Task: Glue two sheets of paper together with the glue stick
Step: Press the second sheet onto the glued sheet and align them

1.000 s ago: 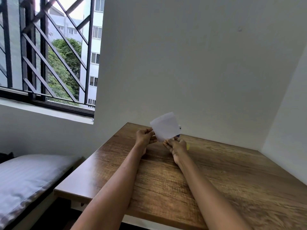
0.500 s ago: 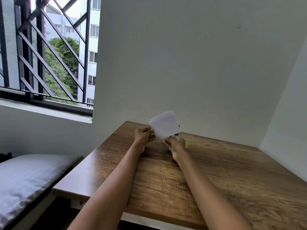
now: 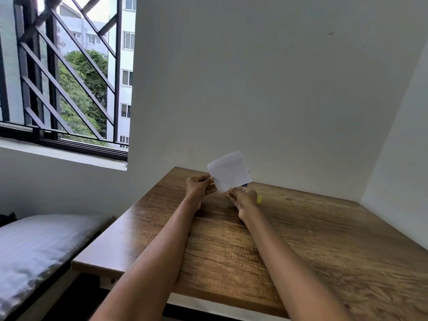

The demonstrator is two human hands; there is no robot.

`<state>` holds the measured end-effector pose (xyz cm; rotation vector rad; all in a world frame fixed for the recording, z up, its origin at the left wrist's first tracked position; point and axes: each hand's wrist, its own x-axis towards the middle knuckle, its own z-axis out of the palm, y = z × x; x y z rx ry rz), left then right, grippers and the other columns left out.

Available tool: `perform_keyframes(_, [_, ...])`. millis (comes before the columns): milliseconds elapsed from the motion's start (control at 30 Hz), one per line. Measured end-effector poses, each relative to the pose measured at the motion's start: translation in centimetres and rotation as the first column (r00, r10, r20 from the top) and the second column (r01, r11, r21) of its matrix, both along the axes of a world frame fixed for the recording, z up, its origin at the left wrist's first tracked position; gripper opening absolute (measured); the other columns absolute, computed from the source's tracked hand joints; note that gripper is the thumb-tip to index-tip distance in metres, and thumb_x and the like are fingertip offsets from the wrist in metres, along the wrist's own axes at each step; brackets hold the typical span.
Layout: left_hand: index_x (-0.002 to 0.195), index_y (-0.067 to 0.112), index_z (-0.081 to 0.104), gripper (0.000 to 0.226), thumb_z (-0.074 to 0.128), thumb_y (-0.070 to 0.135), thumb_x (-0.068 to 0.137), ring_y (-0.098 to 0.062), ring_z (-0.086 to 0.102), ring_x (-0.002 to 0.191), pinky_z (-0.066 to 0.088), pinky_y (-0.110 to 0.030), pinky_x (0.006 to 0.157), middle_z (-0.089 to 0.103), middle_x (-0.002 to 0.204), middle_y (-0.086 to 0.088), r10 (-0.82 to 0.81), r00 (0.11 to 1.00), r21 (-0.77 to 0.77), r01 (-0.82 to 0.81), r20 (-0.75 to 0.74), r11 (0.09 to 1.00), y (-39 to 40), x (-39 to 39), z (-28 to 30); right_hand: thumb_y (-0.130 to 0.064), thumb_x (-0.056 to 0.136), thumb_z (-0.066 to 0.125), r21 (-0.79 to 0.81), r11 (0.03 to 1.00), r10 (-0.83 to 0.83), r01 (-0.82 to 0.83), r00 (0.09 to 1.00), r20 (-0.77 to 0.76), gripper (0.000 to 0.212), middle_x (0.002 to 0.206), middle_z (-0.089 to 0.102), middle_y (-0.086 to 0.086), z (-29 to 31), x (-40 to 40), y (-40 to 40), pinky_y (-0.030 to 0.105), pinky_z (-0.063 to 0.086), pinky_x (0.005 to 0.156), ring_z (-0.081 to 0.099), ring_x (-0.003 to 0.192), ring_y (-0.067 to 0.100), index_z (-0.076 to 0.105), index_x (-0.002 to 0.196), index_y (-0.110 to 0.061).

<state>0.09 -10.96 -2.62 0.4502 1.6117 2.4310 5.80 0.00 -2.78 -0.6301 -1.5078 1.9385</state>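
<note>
A small white sheet of paper (image 3: 229, 171) is held up above the far part of the wooden table (image 3: 301, 239). My left hand (image 3: 199, 185) pinches its left edge. My right hand (image 3: 244, 198) pinches its bottom edge. Whether it is one sheet or two pressed together cannot be told. A small blue bit (image 3: 245, 185) shows just behind the paper's lower right corner, and a yellow bit (image 3: 259, 198) peeks out on the table beside my right hand; both may belong to the glue stick, mostly hidden.
White walls close the table in at the back and on the right. A barred window (image 3: 64, 72) is at the left. A grey cushion (image 3: 41, 249) lies low beside the table's left edge.
The paper and both hands stay nearly in place; the view has shifted slightly, and the grip looks the same.
</note>
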Motion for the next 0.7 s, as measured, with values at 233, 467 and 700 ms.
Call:
perform_keyframes(233, [0.111, -0.008, 0.061, 0.027, 0.061, 0.006, 0.087, -0.018, 0.065, 0.071, 0.058, -0.021, 0.060, 0.066, 0.107, -0.023, 0.045, 0.998, -0.046, -0.047, -0.042, 0.998, 0.1, -0.2, -0.1, 0.010, 0.085, 0.057, 0.030, 0.999, 0.030, -0.031, 1.000, 0.006, 0.016, 0.105, 0.062, 0.016, 0.0, 0.1, 0.0, 0.037, 0.055, 0.087, 0.063, 0.092, 0.026, 0.061, 0.101, 0.009])
perform_keyframes(467, [0.113, -0.010, 0.059, 0.027, 0.058, 0.003, 0.089, -0.019, 0.064, 0.068, 0.057, -0.018, 0.054, 0.065, 0.109, -0.028, 0.053, 0.998, -0.067, -0.056, -0.039, 0.996, 0.0, -0.1, 0.0, 0.012, 0.085, 0.057, 0.007, 0.991, 0.133, -0.133, 0.990, 0.049, 0.012, 0.086, 0.060, 0.007, 0.5, 0.7, 0.7, 0.029, 0.054, 0.074, 0.058, 0.073, 0.016, 0.059, 0.092, 0.002])
perform_keyframes(700, [0.114, -0.009, 0.058, 0.029, 0.058, 0.005, 0.089, -0.021, 0.065, 0.069, 0.058, -0.022, 0.057, 0.065, 0.110, -0.027, 0.004, 1.000, -0.090, -0.005, -0.013, 0.996, -0.1, 0.0, -0.1, 0.004, 0.085, 0.062, -0.021, 0.992, 0.127, -0.126, 0.991, 0.032, 0.005, 0.083, 0.061, 0.006, 0.3, 1.3, 1.1, 0.031, 0.052, 0.082, 0.058, 0.072, 0.016, 0.060, 0.089, 0.002])
